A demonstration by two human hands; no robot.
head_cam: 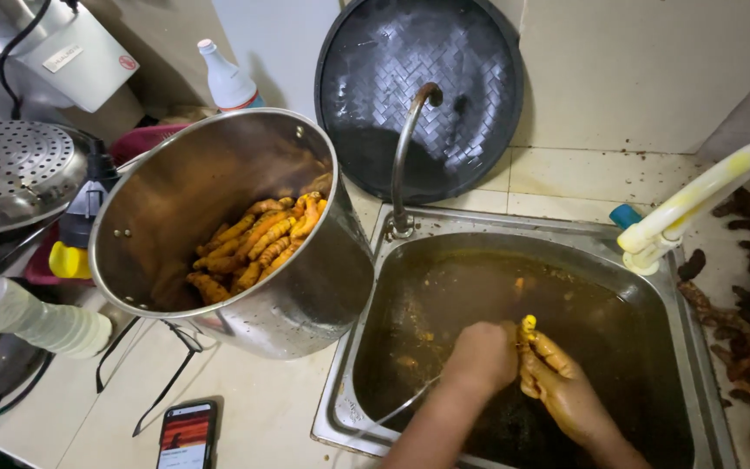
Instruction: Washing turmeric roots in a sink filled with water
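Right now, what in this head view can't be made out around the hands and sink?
- Sink bottom: hidden by murky brown water.
- Left hand fingers: curled away, grip unclear.
- Root in right hand: lower part covered by the fingers.
- Phone: cut off by the bottom edge.
- Pot bottom: hidden beneath orange roots.

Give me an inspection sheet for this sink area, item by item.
Surface: pale counter; steel sink full of murky brown water.
Job's things: orange root held over the water; tilted steel pot holding washed roots.
Clutter: phone, bottle, perforated lid, dark root scraps.
Grippers: left hand and right hand both grip the root.
Cables: black cord on the counter.
Surroundings: tap, round dark tray against the tiles.
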